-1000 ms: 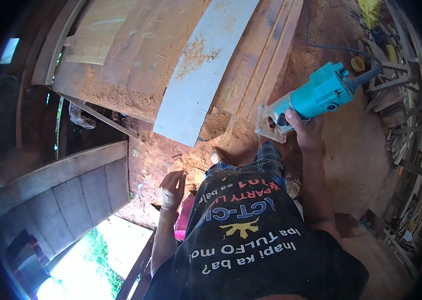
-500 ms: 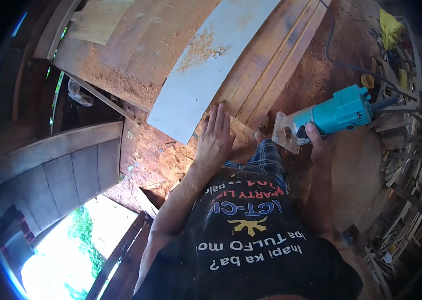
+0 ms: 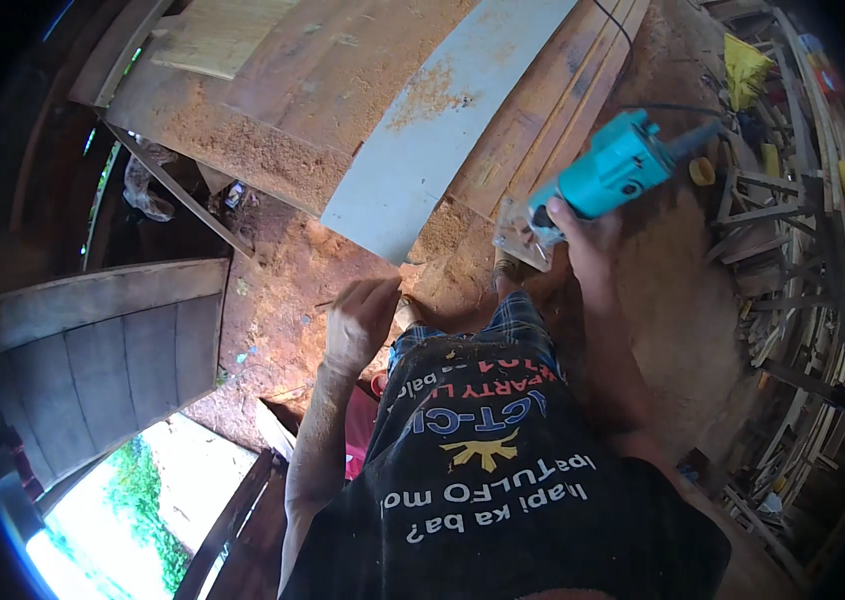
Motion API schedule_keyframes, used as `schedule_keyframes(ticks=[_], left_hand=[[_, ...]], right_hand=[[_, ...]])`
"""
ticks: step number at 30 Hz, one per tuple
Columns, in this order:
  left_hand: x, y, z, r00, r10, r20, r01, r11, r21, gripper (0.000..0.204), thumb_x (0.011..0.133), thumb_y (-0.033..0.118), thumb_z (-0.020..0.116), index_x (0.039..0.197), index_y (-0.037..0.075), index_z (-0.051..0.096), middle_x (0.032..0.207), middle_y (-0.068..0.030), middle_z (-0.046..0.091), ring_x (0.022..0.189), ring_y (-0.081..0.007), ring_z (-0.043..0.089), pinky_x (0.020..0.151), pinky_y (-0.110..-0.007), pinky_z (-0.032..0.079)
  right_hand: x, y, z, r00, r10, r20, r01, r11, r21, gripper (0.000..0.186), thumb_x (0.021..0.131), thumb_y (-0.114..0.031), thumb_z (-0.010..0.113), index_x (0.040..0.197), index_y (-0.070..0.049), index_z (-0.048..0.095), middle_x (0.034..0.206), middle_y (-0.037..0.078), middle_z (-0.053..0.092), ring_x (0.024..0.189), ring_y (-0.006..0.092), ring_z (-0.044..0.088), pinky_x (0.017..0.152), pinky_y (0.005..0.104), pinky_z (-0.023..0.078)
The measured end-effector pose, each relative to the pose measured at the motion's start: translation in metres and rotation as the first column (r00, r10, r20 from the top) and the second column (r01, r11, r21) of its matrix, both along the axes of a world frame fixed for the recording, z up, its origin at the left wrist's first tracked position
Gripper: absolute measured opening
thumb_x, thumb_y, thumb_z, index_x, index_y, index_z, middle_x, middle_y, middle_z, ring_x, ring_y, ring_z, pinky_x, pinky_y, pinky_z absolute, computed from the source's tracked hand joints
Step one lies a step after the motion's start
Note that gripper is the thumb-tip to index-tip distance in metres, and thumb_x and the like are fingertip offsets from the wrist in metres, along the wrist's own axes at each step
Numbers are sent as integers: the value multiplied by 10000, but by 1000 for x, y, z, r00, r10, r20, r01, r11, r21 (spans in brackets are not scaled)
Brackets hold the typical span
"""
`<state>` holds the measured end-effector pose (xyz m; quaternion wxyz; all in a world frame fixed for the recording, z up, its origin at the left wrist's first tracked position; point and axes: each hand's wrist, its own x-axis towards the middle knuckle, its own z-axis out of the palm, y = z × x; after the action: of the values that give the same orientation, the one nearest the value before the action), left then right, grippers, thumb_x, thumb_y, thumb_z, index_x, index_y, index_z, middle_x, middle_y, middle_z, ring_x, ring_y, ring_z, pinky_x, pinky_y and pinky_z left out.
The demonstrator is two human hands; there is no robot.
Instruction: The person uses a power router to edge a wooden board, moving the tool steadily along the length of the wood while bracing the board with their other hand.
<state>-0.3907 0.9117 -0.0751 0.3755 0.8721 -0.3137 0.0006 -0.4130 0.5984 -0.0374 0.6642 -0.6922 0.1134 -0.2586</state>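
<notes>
My right hand grips a turquoise electric power tool with a metal base plate, held in the air over the wooden boards. Its black cord runs off to the upper right. My left hand hangs empty with loosely curled fingers, just below the near end of a long pale grey panel. That panel lies slanted across brown wooden boards and carries patches of sawdust.
Sawdust covers a wide wooden board at upper left and the earth floor. A grey panelled door lies at left. Stacked timber frames and clutter fill the right side. A yellow bag sits top right.
My left hand has pulled back from the end of the grey panel toward my body. My right hand has lifted the turquoise tool higher and to the left.
</notes>
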Motion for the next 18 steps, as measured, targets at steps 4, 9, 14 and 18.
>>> schedule_keyframes(ticks=[4, 9, 14, 18], left_hand=[[40, -21, 4, 973, -125, 194, 142, 987, -77, 263, 782, 98, 719, 1032, 56, 648, 1020, -97, 663, 1005, -303, 622, 864, -415, 489], [84, -59, -14, 926, -290, 242, 301, 954, -10, 368, 813, 243, 735, 1150, 120, 650, 1263, -81, 604, 1252, -323, 508, 1056, -506, 370], [100, -77, -34, 898, -351, 264, 332, 936, 115, 411, 829, 341, 716, 1208, 197, 650, 1335, -67, 561, 1320, -311, 443, 1111, -536, 280], [103, -83, -32, 868, -383, 316, 353, 924, 150, 369, 832, 339, 709, 1175, 211, 668, 1305, -78, 575, 1303, -321, 456, 1114, -547, 263]], right_hand=[[21, 16, -15, 999, -5, -46, 0, 995, -100, 386, 816, -134, 761, 1120, -11, 557, 1005, 65, 635, 914, 152, 628, 825, 331, 515], [47, 37, -30, 999, -53, -12, 51, 990, -128, 469, 790, -180, 786, 1138, -17, 518, 1003, 90, 664, 897, 186, 659, 794, 343, 536], [55, 51, -45, 978, -206, -34, 191, 949, -249, 569, 723, -280, 828, 1111, -16, 506, 940, 140, 677, 861, 244, 683, 755, 382, 542], [54, 54, -45, 949, -304, -85, 262, 909, -324, 614, 683, -379, 821, 1077, -28, 508, 888, 163, 678, 803, 341, 685, 710, 454, 539]])
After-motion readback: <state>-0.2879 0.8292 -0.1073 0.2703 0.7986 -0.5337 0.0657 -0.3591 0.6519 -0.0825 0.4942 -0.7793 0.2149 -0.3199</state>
